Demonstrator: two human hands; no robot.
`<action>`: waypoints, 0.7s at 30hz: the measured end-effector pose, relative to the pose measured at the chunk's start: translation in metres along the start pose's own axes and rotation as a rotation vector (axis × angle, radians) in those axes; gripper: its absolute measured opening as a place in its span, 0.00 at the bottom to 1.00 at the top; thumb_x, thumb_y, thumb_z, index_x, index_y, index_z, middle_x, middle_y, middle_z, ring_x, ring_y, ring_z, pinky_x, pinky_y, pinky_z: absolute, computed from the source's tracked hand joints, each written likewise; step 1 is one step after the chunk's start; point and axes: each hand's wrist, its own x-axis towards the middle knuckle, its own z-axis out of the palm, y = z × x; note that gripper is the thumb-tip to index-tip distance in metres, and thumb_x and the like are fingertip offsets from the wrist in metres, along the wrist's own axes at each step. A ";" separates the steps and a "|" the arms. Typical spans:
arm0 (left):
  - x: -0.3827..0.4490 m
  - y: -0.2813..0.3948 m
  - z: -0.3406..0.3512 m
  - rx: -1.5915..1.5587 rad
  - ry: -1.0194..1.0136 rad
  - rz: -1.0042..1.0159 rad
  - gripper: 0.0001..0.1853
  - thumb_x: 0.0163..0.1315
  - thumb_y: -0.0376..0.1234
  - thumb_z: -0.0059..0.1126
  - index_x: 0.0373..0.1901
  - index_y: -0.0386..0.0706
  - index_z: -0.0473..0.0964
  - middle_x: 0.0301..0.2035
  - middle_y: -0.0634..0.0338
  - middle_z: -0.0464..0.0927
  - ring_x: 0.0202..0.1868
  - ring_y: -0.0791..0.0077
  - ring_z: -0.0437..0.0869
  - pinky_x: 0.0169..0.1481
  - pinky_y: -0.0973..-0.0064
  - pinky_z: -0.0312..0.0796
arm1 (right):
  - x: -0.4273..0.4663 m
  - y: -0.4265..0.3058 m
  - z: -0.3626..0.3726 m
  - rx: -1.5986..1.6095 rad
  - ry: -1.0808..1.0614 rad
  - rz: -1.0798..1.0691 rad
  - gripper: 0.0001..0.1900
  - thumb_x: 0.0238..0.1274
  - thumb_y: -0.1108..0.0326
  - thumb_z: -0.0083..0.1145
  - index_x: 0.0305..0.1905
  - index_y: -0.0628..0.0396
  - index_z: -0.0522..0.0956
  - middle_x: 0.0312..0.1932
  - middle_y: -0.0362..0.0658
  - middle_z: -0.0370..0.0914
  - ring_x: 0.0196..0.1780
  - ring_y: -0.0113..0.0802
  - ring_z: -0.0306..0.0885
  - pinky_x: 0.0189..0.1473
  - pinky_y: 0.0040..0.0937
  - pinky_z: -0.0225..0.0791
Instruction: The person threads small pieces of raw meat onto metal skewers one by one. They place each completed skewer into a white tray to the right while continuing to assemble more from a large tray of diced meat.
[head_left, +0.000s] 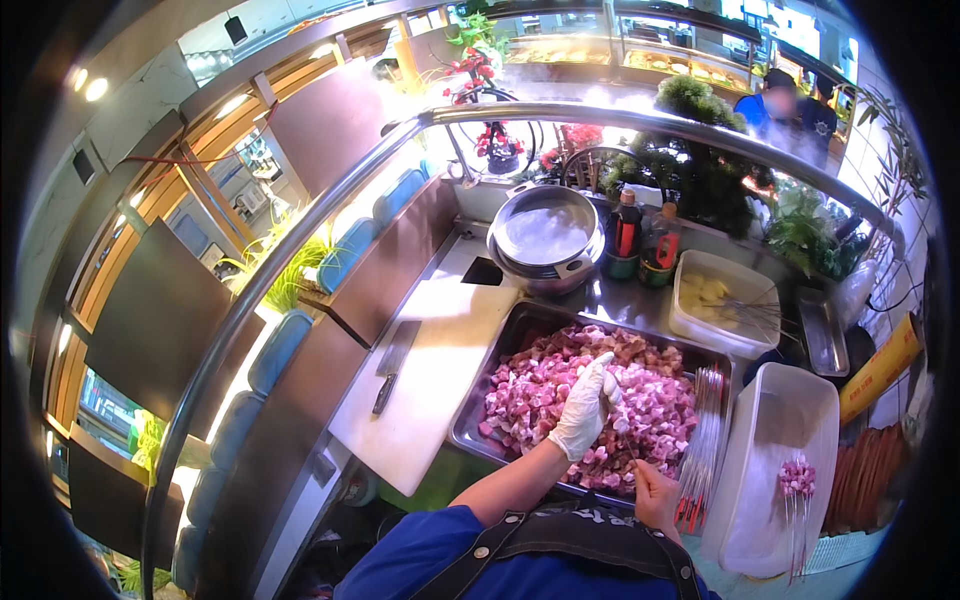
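Note:
A metal tray in front of me is heaped with cut raw meat, pink with pale fatty pieces and browner chunks at the back. My left hand, in a white glove, is over the middle of the heap; what lies under its fingers is hidden. My right hand is bare, at the tray's near edge, its fingers pinched on what looks like a thin skewer, mostly hidden. Beside it, along the tray's right side, lies a bundle of metal skewers with red ends.
A cleaver lies on a white cutting board at left. Behind stand a steel pot, two bottles and a tub of yellowish pieces in liquid. At right, a white bin holds several loaded meat skewers. A metal rail curves around.

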 end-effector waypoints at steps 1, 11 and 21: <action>-0.004 0.003 0.003 0.016 0.004 0.000 0.25 0.75 0.47 0.44 0.68 0.49 0.58 0.27 0.66 0.65 0.28 0.75 0.71 0.22 0.70 0.71 | 0.000 -0.002 -0.002 -0.013 -0.024 0.032 0.08 0.64 0.73 0.58 0.45 0.62 0.82 0.30 0.54 0.83 0.29 0.34 0.83 0.29 0.29 0.68; 0.000 -0.005 -0.006 -0.077 -0.044 -0.014 0.18 0.74 0.49 0.45 0.57 0.51 0.66 0.25 0.67 0.64 0.26 0.75 0.69 0.21 0.72 0.68 | 0.000 -0.002 -0.004 -0.050 -0.107 0.089 0.09 0.65 0.73 0.56 0.46 0.60 0.82 0.33 0.53 0.83 0.30 0.41 0.84 0.30 0.31 0.70; -0.019 0.003 0.024 -0.002 -0.060 0.083 0.23 0.75 0.48 0.43 0.65 0.49 0.62 0.25 0.68 0.62 0.26 0.77 0.69 0.21 0.76 0.68 | 0.002 -0.005 -0.001 0.061 -0.080 0.143 0.09 0.66 0.71 0.55 0.47 0.62 0.81 0.33 0.54 0.82 0.35 0.45 0.84 0.34 0.32 0.72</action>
